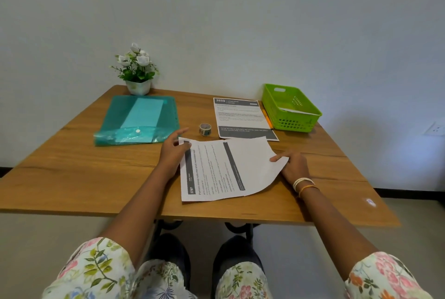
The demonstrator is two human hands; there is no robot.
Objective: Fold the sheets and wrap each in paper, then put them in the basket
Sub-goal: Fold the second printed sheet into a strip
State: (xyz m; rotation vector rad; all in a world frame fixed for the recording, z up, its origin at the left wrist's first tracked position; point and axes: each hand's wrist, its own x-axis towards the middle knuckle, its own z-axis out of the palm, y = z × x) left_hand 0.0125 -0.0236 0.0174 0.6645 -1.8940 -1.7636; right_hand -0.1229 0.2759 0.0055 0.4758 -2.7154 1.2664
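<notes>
A printed sheet (216, 171) lies near the front of the wooden table (84, 173), its right part curled up and over. My left hand (173, 152) pinches the sheet's far left corner. My right hand (292, 165) holds the lifted right edge, thumb on top. A second printed sheet (240, 115) lies flat behind it. The green plastic basket (290, 111) stands at the back right with something white and flat inside. A small roll of tape (205, 129) sits between the two sheets.
A teal plastic folder (139, 118) with light blue paper inside lies at the back left. A potted white-flowered plant (137, 70) stands behind it against the wall. An orange pencil (267, 118) lies between the far sheet and the basket.
</notes>
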